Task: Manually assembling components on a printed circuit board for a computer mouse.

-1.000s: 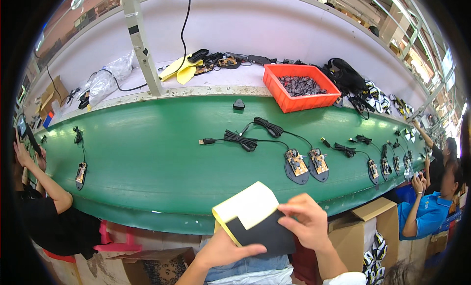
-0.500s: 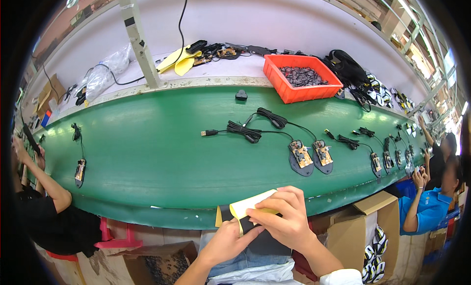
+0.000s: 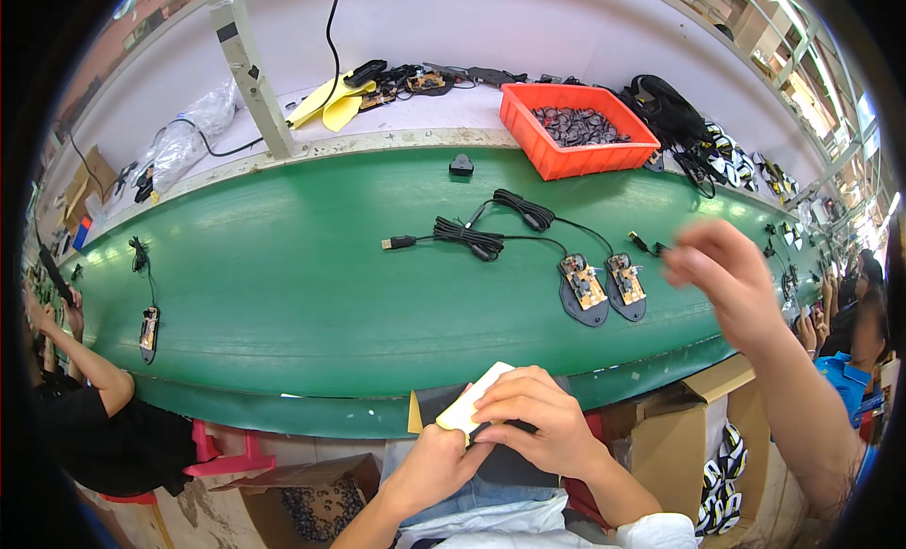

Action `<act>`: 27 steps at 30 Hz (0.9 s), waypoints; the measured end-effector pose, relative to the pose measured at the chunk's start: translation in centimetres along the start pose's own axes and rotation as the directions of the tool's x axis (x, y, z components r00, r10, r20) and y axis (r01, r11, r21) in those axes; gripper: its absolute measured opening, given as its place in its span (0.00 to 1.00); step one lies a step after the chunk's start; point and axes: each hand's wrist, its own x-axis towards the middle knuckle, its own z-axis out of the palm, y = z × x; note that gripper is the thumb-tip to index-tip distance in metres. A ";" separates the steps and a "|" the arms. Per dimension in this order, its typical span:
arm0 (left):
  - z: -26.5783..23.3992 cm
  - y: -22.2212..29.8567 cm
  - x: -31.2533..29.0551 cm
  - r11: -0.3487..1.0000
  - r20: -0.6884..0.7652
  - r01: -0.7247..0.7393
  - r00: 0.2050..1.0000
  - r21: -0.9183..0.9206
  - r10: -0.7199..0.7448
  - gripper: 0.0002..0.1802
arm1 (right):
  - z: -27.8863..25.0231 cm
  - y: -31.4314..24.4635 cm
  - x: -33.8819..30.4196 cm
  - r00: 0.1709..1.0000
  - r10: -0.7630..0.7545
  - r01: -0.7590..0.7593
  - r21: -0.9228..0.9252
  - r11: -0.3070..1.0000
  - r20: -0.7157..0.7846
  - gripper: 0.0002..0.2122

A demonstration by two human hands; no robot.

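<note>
- Gripping rolled yellow-white sheet point(image 3: 478, 405) at lower centre of frame, with left hand point(image 3: 436, 466) nearly closed around its lower end.
- Holding right hand point(image 3: 540, 419) half closed over it, with fingertips touching.
- Noting co-worker's blurred hand point(image 3: 734, 283), right of frame.

Just left of the left hand point(image 3: 434, 469), the green bench point(image 3: 293, 313) is passable from near to far edge; rightward, corded boards point(image 3: 584, 287) and a co-worker's arm point(image 3: 802, 407) obstruct.

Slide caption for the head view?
Left hand and right hand hold a yellow-and-black sheet before a green work surface.
</note>
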 end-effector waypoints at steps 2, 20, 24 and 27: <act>0.2 0.3 0.2 0.999 0.016 -0.010 1.000 -0.031 0.011 0.10 | -0.5 -0.1 -0.3 0.999 0.049 -0.050 0.060 0.997 0.020 0.10; -2.0 -0.7 0.1 0.996 0.286 0.081 0.956 -0.038 -0.067 0.16 | -1.8 0.8 0.6 0.889 0.089 -0.157 0.116 0.981 0.450 0.05; -1.5 -0.7 0.2 0.960 0.258 0.218 0.951 -0.176 -0.168 0.19 | -1.8 1.1 0.0 0.866 0.164 -0.310 0.250 0.918 0.472 0.04; 0.1 -2.1 -1.2 0.826 0.183 0.247 0.967 -0.507 -0.177 0.20 | -3.7 2.2 -0.3 0.943 0.161 -0.292 0.491 0.821 0.291 0.04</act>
